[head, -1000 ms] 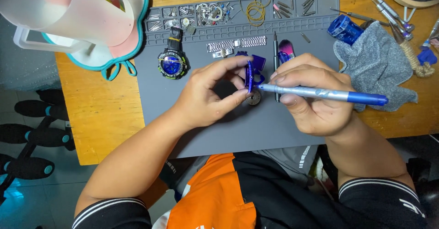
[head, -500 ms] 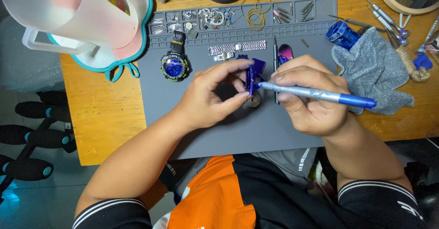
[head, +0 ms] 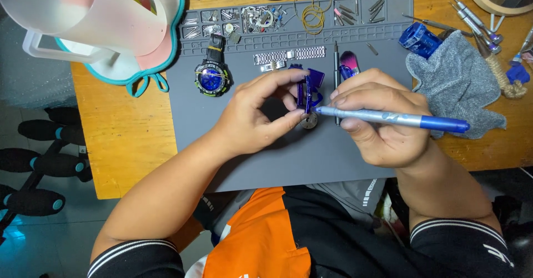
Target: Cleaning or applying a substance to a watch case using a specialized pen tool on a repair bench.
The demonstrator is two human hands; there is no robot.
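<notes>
My left hand point(head: 252, 117) pinches a small blue metal tool point(head: 307, 89) upright between thumb and fingers over the grey work mat point(head: 261, 161). My right hand point(head: 383, 120) grips a long blue and silver pen-shaped tool point(head: 400, 120), its tip touching the blue tool. A small round silver watch part point(head: 309, 120) lies on the mat just under the two hands. A black wristwatch with a blue dial point(head: 211, 78) rests on the mat to the left of my left hand.
Silver bracelet links point(head: 288, 55), a dark screwdriver point(head: 336, 67) and a pink brush point(head: 350, 61) lie behind the hands. The mat's top trays hold small parts. A white jug point(head: 94, 11) stands far left; a grey cloth point(head: 458, 84) and screwdrivers point(head: 477, 23) lie right.
The pen-shaped tool has tilted and slid slightly left toward the blue tool. Both hands stay in nearly the same place.
</notes>
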